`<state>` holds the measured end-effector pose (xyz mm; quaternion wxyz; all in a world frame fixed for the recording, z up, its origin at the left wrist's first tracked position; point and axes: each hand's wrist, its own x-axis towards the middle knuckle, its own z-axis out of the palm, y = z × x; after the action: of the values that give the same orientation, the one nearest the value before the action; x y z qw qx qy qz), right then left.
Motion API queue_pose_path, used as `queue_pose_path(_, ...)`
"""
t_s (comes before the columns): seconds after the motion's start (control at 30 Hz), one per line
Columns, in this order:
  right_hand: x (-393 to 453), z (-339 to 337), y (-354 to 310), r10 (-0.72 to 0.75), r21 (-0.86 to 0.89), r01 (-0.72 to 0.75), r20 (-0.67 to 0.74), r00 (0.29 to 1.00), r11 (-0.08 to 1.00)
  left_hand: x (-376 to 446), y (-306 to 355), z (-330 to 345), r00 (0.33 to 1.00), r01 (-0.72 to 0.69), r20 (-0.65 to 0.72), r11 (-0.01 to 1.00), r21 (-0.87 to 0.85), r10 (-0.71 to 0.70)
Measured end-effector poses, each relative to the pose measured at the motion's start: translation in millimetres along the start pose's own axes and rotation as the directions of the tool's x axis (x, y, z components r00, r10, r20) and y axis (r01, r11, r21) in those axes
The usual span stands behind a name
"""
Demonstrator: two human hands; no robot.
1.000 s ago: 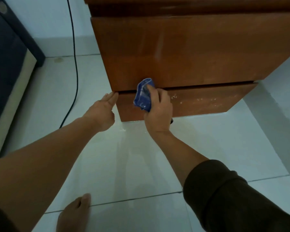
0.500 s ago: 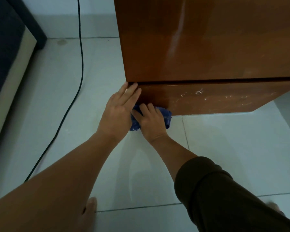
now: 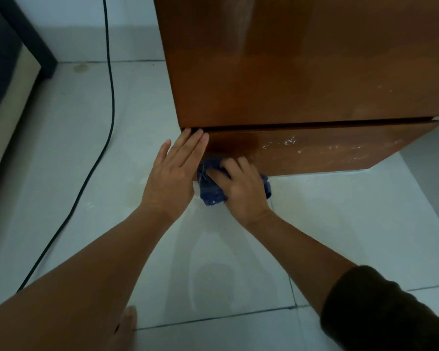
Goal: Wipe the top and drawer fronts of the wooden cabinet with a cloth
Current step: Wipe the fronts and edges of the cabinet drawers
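Far left, edge of dark upholstered furniture (image 3: 0, 79) w/ a pale base strip. A thin black cable (image 3: 108, 79) runs down the white glossy floor tiles (image 3: 238, 262) nearby.

Centre-left: left hand (image 3: 170, 178), fingers straight and flat, tips pressed on the left end of the bottom drawer front (image 3: 327, 150), right at the gap under the larger drawer front (image 3: 302, 67) above.

Just right of it, touching: right hand (image 3: 241, 188), fingers curled over a crumpled blue cloth (image 3: 211, 191), soft and bunched, held vs. the drawer's lower left corner where wood meets floor.

The wooden cabinet (image 3: 365, 92) fills the upper right: smooth, flat, reddish-brown panels w/ sharp edges and a slight sheen. Pale scuffs and white flecks mark the bottom drawer farther right.

Risks, as I judge them: the cloth drags on the tile and picks up grit that could scratch the finish; fingertips near the gap could get pinched if the drawer shifts; the flecks to the right could be missed.
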<state>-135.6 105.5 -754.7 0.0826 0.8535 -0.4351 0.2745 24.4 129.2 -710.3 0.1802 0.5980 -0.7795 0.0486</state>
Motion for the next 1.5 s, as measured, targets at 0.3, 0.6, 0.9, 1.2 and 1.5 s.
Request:
queue_pose_path(0.3, 21, -8, 35, -0.124, -0.036, 0.119, -0.188, 0.974, 0.992, 17, 13, 7, 0.997, -0.048, -0.056, 0.998, -0.047, 0.046)
queue_pose_path(0.6, -19, 57, 39, -0.040, -0.076, 0.070, 0.343, 0.939, 0.995, 12, 15, 30, 0.997, -0.022, -0.068, 1.000, 0.021, 0.024)
queue_pose_path(0.9, -25, 11, 48, -0.039, -0.010, 0.039, 0.001, 0.999, 0.999, 21, 25, 27, 0.991, -0.110, -0.075, 0.993, 0.036, 0.112)
queue_pose_path(1.2, -4, -42, 94, -0.039, -0.145, 0.000, -0.267, 0.963, 0.989, 43, 63, 28, 0.993, -0.116, -0.035, 0.993, -0.036, 0.114)
queue_pose_path(1.5, -40, 32, 100, -0.028, -0.062, 0.035, 0.100, 0.995, 0.997, 47, 74, 42, 0.998, -0.052, -0.016, 0.996, 0.079, 0.053)
